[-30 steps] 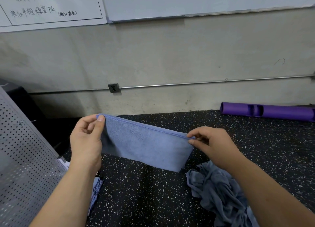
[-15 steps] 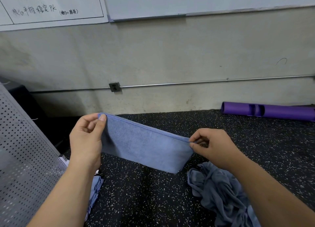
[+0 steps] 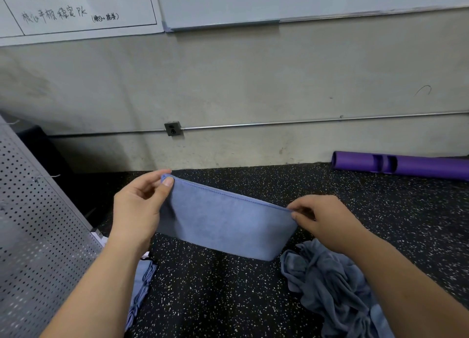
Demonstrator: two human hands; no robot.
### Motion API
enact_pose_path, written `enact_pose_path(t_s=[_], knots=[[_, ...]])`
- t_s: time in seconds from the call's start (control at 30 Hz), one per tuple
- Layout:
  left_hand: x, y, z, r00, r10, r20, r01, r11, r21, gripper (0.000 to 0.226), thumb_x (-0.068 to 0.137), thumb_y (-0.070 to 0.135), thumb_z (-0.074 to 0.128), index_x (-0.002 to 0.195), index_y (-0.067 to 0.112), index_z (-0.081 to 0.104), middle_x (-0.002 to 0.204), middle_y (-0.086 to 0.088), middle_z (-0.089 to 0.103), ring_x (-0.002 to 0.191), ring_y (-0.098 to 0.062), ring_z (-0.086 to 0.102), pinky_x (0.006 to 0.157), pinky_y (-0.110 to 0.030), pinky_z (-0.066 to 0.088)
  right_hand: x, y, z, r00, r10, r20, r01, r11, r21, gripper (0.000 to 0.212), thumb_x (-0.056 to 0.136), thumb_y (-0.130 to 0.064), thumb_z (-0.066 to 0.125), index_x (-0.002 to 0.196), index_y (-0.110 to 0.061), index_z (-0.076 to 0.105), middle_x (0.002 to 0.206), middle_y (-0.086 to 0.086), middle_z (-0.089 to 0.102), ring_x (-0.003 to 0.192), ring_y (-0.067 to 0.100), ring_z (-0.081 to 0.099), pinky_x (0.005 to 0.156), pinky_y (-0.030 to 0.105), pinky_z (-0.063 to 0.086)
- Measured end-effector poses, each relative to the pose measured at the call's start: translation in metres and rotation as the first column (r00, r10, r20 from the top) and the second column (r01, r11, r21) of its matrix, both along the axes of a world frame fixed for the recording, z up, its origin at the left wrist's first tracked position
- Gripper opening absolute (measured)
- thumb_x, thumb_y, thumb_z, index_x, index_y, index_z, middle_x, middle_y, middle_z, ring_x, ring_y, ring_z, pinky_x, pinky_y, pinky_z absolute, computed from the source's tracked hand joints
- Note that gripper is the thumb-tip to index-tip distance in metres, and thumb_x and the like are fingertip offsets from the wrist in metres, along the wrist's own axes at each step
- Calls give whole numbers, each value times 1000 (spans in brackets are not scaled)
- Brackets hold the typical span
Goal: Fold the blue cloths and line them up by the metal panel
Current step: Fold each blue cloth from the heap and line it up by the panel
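- Two hands hold one blue cloth up in the air between them. It is doubled over, with the stitched hems along the top and the fold hanging below, clear of the black speckled floor.
- Left hand pinches the top left corner between thumb and forefinger. Right hand pinches the top right corner, fingers curled in on the hem, so the cloth is fairly taut.
- At the floor's left edge, against the foot of the perforated metal panel, lie folded blue cloths (I can't count them; the left forearm covers part of them).
- On the near right of the floor sits a crumpled heap of cloths, unfolded, just below the right wrist.
- Along the floor's far edge, where it meets the wall, a purple training tube lies well apart from all this. A socket box and a thin pipe are on the wall above it.
- To my eye the step in hand is the folding of this one cloth: it is halved once and held by its corners to keep the hems square.
- Next, I'd judge, it wants another fold, with one pinched corner brought across to meet the other and the hems kept matched. Then it goes left, to be laid in line with the ones by the panel.
- Plenty of the task remains: the heap looks to hold several more cloths.
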State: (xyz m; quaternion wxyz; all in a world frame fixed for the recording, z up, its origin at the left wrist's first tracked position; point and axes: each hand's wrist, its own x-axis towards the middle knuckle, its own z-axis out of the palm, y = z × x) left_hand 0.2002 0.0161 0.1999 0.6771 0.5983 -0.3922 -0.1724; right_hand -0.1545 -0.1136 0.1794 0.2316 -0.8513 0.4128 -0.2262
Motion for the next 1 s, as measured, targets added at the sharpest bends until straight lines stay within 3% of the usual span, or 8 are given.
enact_pose_path(t_s=[0.2, 0.43, 0.57, 0.67, 0.77, 0.83, 0.93, 1.0], knots=[[2, 5, 0, 986, -6, 166, -1, 999, 42, 5, 94, 13, 79, 96, 14, 75, 82, 8, 72, 77, -4, 62, 73, -12, 50, -6, -2, 7, 969, -117, 219, 105, 992, 65, 23, 98, -11, 73, 98, -34, 78, 84, -15, 74, 75, -1, 67, 70, 11, 51], [2, 9, -2, 980, -9, 199, -2, 999, 53, 10, 92, 11, 82, 94, 17, 75, 83, 3, 74, 72, -6, 63, 69, -14, 51, -10, -1, 23, 790, -237, 565, 161, 970, 183, 19, 97, -5, 74, 108, -19, 80, 75, 0, 73, 50, -1, 56, 53, 8, 44], [14, 6, -17, 933, -134, 335, 32, 955, 295, 16, 92, 16, 84, 99, 25, 72, 83, 4, 75, 78, -13, 70, 80, -33, 55, -2, 3, 27, 733, -210, 646, 132, 977, 168, 20, 101, -9, 71, 109, -27, 73, 90, -7, 76, 79, 5, 70, 75, 17, 55], [14, 8, -26, 794, -326, 513, -39, 815, 578, 23, 92, 24, 84, 98, 38, 67, 85, 15, 75, 80, 0, 70, 77, -31, 54, 6, 10, 30, 742, -154, 653, 117, 988, 101, 21, 101, -10, 71, 108, -29, 69, 99, -4, 73, 85, 9, 69, 80, 13, 54], [3, 7, -30, 685, -463, 562, -122, 688, 715, 29, 90, 28, 84, 101, 43, 62, 93, 21, 74, 88, 3, 68, 84, -33, 58, 15, 18, 32, 765, -106, 635, 77, 994, 73, 22, 97, -12, 76, 105, -32, 71, 97, -9, 74, 88, 12, 71, 82, 17, 57], [-12, 4, -29, 650, -495, 576, -95, 699, 709, 37, 91, 35, 83, 120, 45, 63, 116, 24, 72, 110, 1, 67, 101, -35, 56, 22, 22, 32, 790, -83, 607, 57, 996, 62, 26, 93, -12, 80, 102, -34, 72, 96, -11, 76, 89, 12, 72, 82, 19, 57], [-54, -2, -19, 710, -505, 491, 217, 820, 529, 55, 93, 40, 81, 143, 40, 59, 141, 27, 62, 132, 8, 55, 116, -30, 45, 32, 29, 31, 855, -7, 518, 8, 1000, -1, 29, 89, -12, 85, 98, -36, 73, 92, -15, 76, 89, 12, 72, 81, 24, 58], [-87, -8, -10, 729, -534, 429, 378, 836, 398, 61, 93, 36, 81, 149, 36, 56, 144, 25, 61, 137, 5, 53, 117, -29, 41, 37, 34, 29, 890, 70, 450, -57, 997, -42, 28, 88, -13, 86, 98, -37, 74, 93, -15, 77, 91, 12, 74, 81, 28, 59]])
